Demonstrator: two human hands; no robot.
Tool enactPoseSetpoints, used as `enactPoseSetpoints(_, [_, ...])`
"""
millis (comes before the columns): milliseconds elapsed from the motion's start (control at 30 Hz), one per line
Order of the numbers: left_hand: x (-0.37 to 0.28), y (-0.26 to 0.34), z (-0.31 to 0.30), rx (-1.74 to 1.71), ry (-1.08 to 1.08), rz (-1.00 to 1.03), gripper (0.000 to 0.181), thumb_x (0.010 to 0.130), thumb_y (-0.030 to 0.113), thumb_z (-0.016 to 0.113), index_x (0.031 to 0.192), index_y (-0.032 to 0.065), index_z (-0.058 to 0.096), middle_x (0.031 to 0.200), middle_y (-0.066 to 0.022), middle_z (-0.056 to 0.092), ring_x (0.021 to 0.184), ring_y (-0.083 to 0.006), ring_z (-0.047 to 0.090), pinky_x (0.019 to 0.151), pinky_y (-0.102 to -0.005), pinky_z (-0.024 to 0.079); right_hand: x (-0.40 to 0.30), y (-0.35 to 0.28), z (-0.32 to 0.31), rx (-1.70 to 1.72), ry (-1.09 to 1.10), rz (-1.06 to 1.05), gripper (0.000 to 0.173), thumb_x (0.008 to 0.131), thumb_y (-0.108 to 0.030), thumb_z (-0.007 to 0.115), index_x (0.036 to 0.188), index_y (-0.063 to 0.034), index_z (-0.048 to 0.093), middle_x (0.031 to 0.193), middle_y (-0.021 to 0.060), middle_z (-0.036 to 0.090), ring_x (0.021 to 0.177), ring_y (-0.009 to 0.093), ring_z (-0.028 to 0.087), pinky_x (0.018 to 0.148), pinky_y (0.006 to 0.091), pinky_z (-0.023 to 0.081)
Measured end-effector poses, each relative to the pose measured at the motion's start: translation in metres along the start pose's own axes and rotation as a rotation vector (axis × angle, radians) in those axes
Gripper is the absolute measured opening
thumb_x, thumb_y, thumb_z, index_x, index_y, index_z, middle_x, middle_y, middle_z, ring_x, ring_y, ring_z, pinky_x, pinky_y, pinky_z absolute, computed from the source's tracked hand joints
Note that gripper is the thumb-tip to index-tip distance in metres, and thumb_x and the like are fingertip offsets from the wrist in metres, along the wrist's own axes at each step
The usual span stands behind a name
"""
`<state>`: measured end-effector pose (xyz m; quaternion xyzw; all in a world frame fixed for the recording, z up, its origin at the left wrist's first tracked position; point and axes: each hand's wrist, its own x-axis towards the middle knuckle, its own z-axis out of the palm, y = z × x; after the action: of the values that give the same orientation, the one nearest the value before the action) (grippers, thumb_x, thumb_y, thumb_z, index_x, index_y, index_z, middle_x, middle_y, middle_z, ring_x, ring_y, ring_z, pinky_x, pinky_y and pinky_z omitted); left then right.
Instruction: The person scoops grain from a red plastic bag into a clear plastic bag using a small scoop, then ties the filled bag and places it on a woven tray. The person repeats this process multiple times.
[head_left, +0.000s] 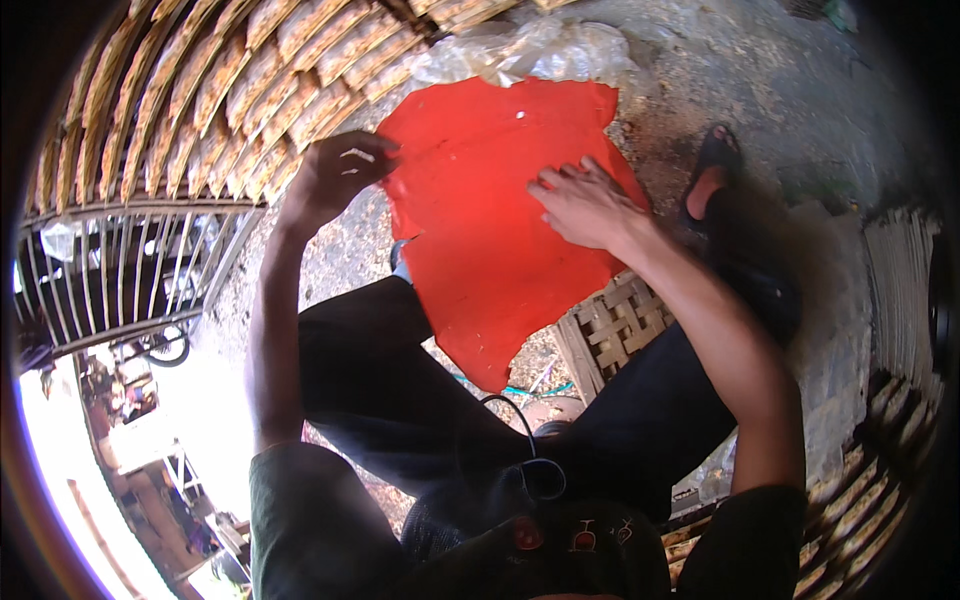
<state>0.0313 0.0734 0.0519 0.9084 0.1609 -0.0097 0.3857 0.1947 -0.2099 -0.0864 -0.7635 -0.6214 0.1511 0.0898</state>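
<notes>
A red sheet (480, 202) with an uneven, ragged outline lies spread in front of me, between and beyond my knees. Its lower end tapers to a point between my thighs. My left hand (341, 169) is at the sheet's upper left edge, fingers curled with the tips over the red; whether they pinch it is hard to see. On the right half of the sheet, my right hand (589, 202) is palm down with its fingers apart and holds nothing. A small white speck (520, 115) sits near the sheet's top. What supports the sheet is mostly hidden.
Crumpled clear plastic (525, 52) lies beyond the sheet. A woven bamboo panel (622, 322) shows under its right side. Slatted racks (225, 97) with rows of pale brown slabs fill the upper left; more rows (862, 517) are at lower right. A cable (525, 427) loops before my waist.
</notes>
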Motion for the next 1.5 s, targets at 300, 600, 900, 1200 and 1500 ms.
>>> enactPoseSetpoints(300, [0.002, 0.032, 0.013, -0.04, 0.039, -0.042, 0.052, 0.09, 0.008, 0.077, 0.137, 0.0069, 0.055, 0.093, -0.0073, 0.071, 0.088, -0.0132, 0.073, 0.076, -0.029, 0.059, 0.009, -0.026, -0.024, 0.14, 0.533, -0.131, 0.063, 0.1, -0.042, 0.057, 0.154, -0.0164, 0.038, 0.134, 0.0131, 0.047, 0.109, 0.03, 0.058, 0.091, 0.0462, 0.048])
enactPoseSetpoints(600, [-0.002, 0.051, 0.023, -0.048, 0.019, -0.042, 0.049, 0.089, 0.007, 0.078, 0.134, 0.0076, 0.06, 0.087, -0.0026, 0.066, 0.085, -0.0107, 0.07, 0.076, -0.0278, 0.058, 0.019, -0.027, -0.018, 0.035, 0.553, 0.072, 0.07, 0.099, -0.06, 0.051, 0.147, -0.0091, 0.049, 0.156, 0.0186, 0.032, 0.129, 0.039, 0.048, 0.108, 0.0495, 0.042])
enactPoseSetpoints(900, [-0.01, 0.057, 0.019, 0.008, 0.012, -0.018, 0.049, 0.09, 0.009, 0.077, 0.136, 0.0078, 0.059, 0.091, -0.0027, 0.066, 0.089, -0.011, 0.07, 0.077, -0.0277, 0.057, 0.029, -0.002, -0.038, 0.314, 0.721, -0.052, 0.071, 0.097, -0.045, 0.064, 0.145, 0.0034, 0.044, 0.145, 0.0254, 0.046, 0.136, 0.041, 0.045, 0.113, 0.0487, 0.04])
enactPoseSetpoints(1200, [-0.008, 0.054, 0.026, -0.241, -0.067, 0.102, 0.048, 0.093, 0.002, 0.073, 0.137, 0.0058, 0.057, 0.087, 0.0023, 0.056, 0.085, -0.0059, 0.06, 0.08, -0.0237, 0.052, 0.059, -0.04, -0.049, 0.696, 1.095, 0.037, 0.053, 0.092, -0.038, 0.075, 0.127, -0.0018, 0.06, 0.13, 0.0159, 0.062, 0.122, 0.03, 0.06, 0.107, 0.0455, 0.045])
enactPoseSetpoints(1500, [-0.01, 0.063, 0.02, -0.137, -0.007, 0.167, 0.05, 0.092, 0.002, 0.072, 0.139, 0.0009, 0.054, 0.108, -0.0022, 0.065, 0.108, -0.0118, 0.061, 0.095, -0.0294, 0.049, 0.04, 0.003, -0.067, 0.829, 0.386, -0.019, 0.123, 0.07, -0.059, 0.087, 0.161, -0.0149, 0.017, 0.154, 0.0182, 0.041, 0.149, 0.033, 0.03, 0.121, 0.0496, 0.034])
